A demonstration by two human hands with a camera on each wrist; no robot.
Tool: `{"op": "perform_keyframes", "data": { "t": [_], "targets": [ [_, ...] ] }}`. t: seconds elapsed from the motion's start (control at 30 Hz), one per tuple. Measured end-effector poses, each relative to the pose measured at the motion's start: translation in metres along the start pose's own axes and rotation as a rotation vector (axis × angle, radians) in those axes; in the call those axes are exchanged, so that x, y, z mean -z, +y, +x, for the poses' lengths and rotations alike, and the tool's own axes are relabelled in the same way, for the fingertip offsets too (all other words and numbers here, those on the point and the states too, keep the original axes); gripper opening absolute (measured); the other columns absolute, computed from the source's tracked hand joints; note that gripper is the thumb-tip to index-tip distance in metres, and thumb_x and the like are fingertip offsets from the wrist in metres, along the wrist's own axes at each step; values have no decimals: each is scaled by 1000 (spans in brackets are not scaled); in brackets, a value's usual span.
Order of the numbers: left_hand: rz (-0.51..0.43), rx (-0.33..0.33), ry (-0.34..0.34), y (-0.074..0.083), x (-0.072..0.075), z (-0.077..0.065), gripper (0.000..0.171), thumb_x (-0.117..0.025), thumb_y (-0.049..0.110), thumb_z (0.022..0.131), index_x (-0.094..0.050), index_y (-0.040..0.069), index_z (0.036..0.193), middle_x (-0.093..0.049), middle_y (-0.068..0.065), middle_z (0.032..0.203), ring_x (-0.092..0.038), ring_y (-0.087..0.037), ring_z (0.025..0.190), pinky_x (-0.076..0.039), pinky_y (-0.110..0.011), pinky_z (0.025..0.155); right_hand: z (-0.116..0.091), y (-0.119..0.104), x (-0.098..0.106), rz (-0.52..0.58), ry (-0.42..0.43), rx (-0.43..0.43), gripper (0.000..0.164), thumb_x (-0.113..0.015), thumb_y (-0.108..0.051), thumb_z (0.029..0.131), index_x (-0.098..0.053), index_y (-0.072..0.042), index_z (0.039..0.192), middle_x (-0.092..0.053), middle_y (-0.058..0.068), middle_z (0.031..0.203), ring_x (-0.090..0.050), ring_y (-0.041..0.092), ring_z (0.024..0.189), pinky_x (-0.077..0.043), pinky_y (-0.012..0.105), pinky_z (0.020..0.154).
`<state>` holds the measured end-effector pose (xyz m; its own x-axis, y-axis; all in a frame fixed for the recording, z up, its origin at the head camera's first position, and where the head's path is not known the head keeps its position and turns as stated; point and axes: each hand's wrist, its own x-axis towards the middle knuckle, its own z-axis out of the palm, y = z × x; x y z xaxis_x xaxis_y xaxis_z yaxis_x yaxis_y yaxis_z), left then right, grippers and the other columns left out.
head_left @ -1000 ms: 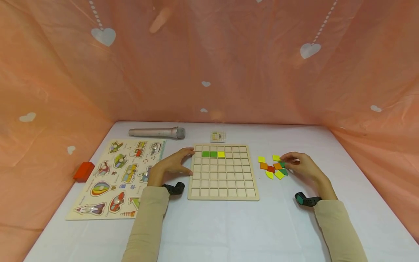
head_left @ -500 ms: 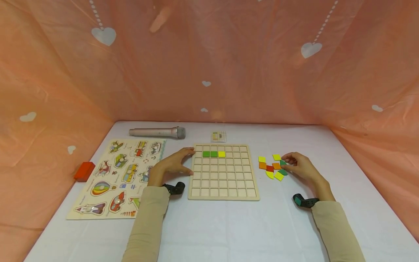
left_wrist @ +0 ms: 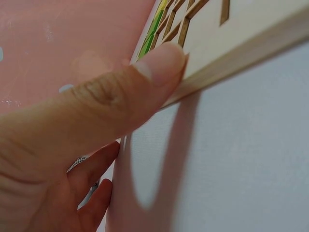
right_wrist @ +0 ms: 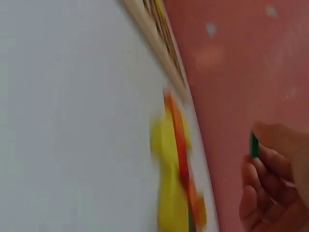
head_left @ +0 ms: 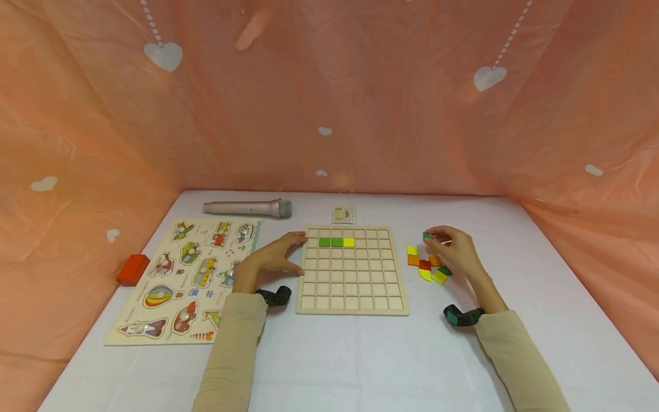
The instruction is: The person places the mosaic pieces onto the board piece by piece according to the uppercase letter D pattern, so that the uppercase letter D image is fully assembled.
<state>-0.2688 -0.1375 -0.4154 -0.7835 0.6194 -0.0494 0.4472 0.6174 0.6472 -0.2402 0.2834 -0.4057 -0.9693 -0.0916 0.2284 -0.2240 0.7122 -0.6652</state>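
Note:
A square wooden grid board [head_left: 352, 292] lies mid-table, with two green tiles [head_left: 330, 242] and one yellow tile [head_left: 348, 242] side by side in its second row. My left hand [head_left: 273, 256] rests at the board's left edge, thumb and fingers spread apart. In the left wrist view the thumb [left_wrist: 161, 65] lies on the rim. Between thumb and fingertips my right hand [head_left: 455, 252] pinches a small green tile [head_left: 427, 236], seen edge-on [right_wrist: 254, 145] in the right wrist view. Below it lie loose tiles: orange [head_left: 413, 260], red [head_left: 424, 265], yellow [head_left: 412, 250] and dark green [head_left: 445, 270].
A picture puzzle board [head_left: 170, 274] lies left, partly under the left forearm. A red block [head_left: 133, 270] is beside it, and a microphone [head_left: 247, 208] lies behind. A small patterned card [head_left: 343, 214] sits beyond the grid board. Orange cloth [head_left: 329, 114] walls the table's back and sides.
My right hand has taken a green tile from the loose pile and lifted it, moving left and away from me. The left hand and the grid board stay in place.

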Motion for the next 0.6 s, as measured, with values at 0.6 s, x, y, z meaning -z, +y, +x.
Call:
{"op": "perform_keyframes", "data": {
  "t": [0.6],
  "targets": [
    [2,-6,-1,1,1,0,82,-80,20,72,-37,-6,137,-26,-22,148,-20,-38,138,-17,-48,113,23,-66,-97,161,-144,112,22,-72,-15,82,-69,-2,100,-65,8,87,-59,17,74,-49,24,65]
  ]
}}
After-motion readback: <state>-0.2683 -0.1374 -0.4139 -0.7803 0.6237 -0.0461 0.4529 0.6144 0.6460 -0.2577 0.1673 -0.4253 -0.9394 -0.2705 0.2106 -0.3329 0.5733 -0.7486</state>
